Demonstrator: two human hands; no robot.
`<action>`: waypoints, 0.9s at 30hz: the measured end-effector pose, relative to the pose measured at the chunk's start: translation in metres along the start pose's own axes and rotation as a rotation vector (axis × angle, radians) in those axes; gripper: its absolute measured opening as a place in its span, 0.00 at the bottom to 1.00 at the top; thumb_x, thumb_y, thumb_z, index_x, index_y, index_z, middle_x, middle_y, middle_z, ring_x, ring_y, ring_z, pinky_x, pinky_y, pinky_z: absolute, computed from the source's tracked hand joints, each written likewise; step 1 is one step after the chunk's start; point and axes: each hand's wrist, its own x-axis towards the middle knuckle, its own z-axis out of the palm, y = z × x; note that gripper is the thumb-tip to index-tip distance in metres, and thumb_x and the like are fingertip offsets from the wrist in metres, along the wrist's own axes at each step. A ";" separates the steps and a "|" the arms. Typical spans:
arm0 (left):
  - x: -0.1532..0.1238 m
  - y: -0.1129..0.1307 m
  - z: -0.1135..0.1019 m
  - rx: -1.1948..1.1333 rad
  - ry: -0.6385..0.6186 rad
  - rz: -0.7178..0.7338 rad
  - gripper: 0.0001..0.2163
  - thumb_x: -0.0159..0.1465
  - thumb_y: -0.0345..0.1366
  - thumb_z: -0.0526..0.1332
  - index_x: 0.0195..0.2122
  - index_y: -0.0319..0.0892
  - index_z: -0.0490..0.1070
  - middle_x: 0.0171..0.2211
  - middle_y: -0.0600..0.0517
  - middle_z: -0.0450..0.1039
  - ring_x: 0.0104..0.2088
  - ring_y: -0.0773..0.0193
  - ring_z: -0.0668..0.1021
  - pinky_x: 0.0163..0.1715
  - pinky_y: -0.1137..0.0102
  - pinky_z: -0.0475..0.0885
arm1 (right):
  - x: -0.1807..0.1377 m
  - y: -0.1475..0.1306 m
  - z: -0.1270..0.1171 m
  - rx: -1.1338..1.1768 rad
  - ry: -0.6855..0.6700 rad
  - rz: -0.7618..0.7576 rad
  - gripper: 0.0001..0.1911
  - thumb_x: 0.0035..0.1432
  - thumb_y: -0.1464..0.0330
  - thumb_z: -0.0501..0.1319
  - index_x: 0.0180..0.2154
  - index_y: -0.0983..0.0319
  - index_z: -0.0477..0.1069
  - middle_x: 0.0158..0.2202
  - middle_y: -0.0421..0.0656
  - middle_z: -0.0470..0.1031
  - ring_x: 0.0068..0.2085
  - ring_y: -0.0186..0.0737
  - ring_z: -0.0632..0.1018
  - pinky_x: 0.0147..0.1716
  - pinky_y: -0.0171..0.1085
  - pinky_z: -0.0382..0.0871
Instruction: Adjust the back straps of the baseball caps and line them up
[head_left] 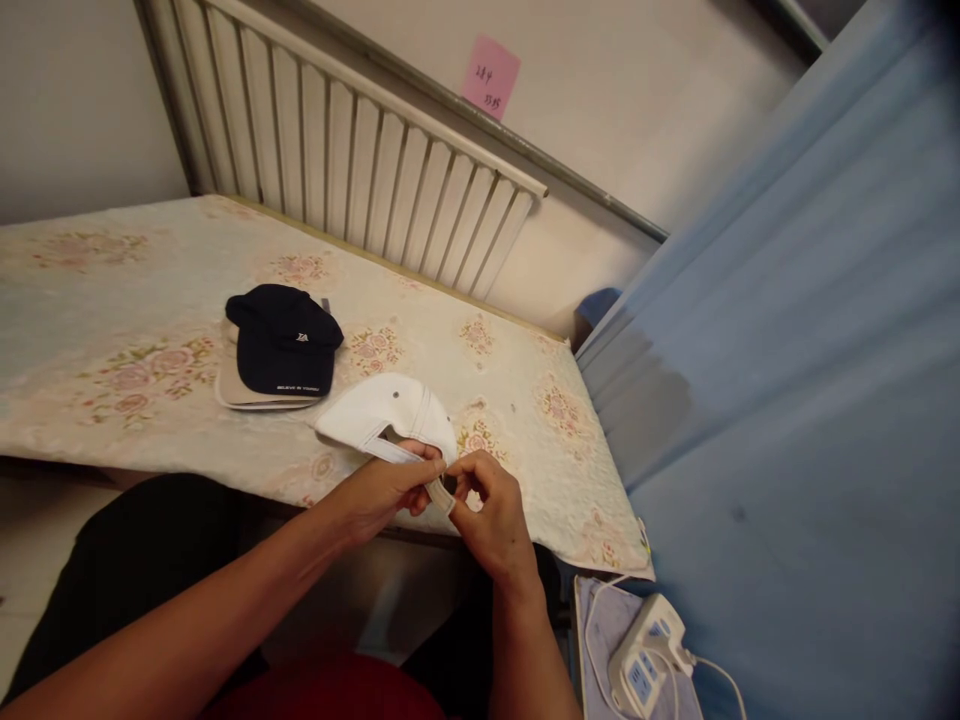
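Observation:
A white cap [388, 410] lies at the near edge of the table, its back opening toward me. My left hand [386, 490] pinches the cap's rear strap [439, 493], fingers closed on it. My right hand [487, 515] is closed on the strap's end and buckle, touching the left hand. A dark navy cap [285, 340] rests on top of a beige cap [247, 395] further back on the left.
The table wears a floral cloth [112, 300]. A white radiator [360, 150] stands behind it, with a pink note [490, 76] on the wall. A blue curtain [810, 350] hangs on the right. A white power strip [645, 655] lies low right.

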 end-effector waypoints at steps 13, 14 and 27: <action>-0.019 0.009 -0.004 -0.060 -0.185 -0.044 0.06 0.52 0.28 0.63 0.31 0.40 0.68 0.20 0.58 0.67 0.20 0.73 0.66 0.21 0.75 0.57 | 0.000 0.014 -0.004 0.193 0.025 0.091 0.09 0.45 0.75 0.64 0.32 0.60 0.72 0.28 0.37 0.70 0.31 0.35 0.71 0.31 0.34 0.65; -0.021 0.010 -0.003 -0.063 -0.173 -0.044 0.06 0.51 0.27 0.63 0.30 0.40 0.68 0.20 0.58 0.67 0.20 0.72 0.67 0.22 0.74 0.58 | 0.001 0.014 -0.004 0.206 0.031 0.097 0.09 0.44 0.75 0.65 0.32 0.60 0.72 0.28 0.37 0.70 0.30 0.34 0.71 0.31 0.34 0.65; -0.026 0.009 0.003 -0.180 0.039 0.086 0.08 0.54 0.33 0.63 0.25 0.41 0.63 0.21 0.57 0.67 0.24 0.70 0.71 0.28 0.73 0.65 | 0.004 0.022 -0.002 0.304 0.052 0.102 0.09 0.45 0.73 0.66 0.32 0.60 0.71 0.28 0.37 0.70 0.30 0.33 0.70 0.30 0.33 0.64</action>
